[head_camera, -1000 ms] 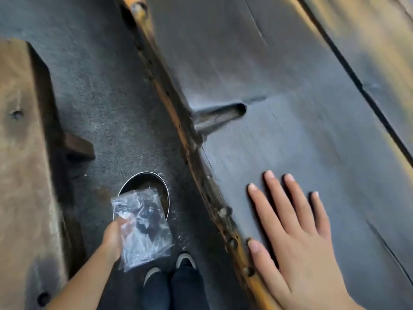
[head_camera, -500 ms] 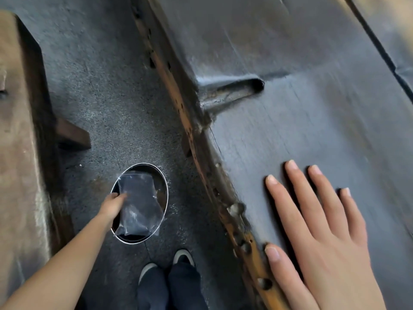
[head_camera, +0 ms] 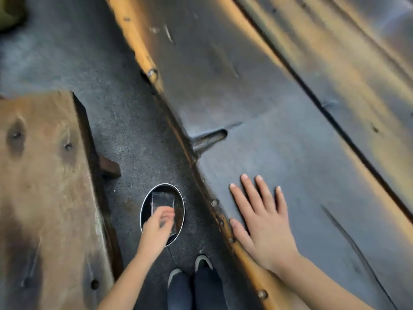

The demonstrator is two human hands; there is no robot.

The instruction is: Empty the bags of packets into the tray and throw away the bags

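Bin: a round, dark container with a thin bright rim point(head_camera: 143, 204) stood on the speckled grey floor point(head_camera: 125, 135), between the wooden bench point(head_camera: 44, 175) and the edge of the table point(head_camera: 290, 153).
Bin contents: one clear plastic bag point(head_camera: 162, 199) lay inside, its upper part showing against the dark interior; nothing else could be made out in there.
Bag: transparent, crinkled, with pale glints along its edges; it looked flat, and whether anything was left in it could not be told.
Left hand: the left hand point(head_camera: 156, 231) hung over the near part of the bin's mouth, fingers loosely curled and blurred; whether they touched the bag could not be told.
Right hand: the right hand point(head_camera: 261, 222) lay palm down on the dark tabletop near its orange-worn edge, fingers spread and straight, gripping nothing.
Table: broad dark planks with a long seam and a gouged notch near the edge.
Shoes: two dark shoes with pale toes point(head_camera: 190, 267) stood on the floor just below the bin.
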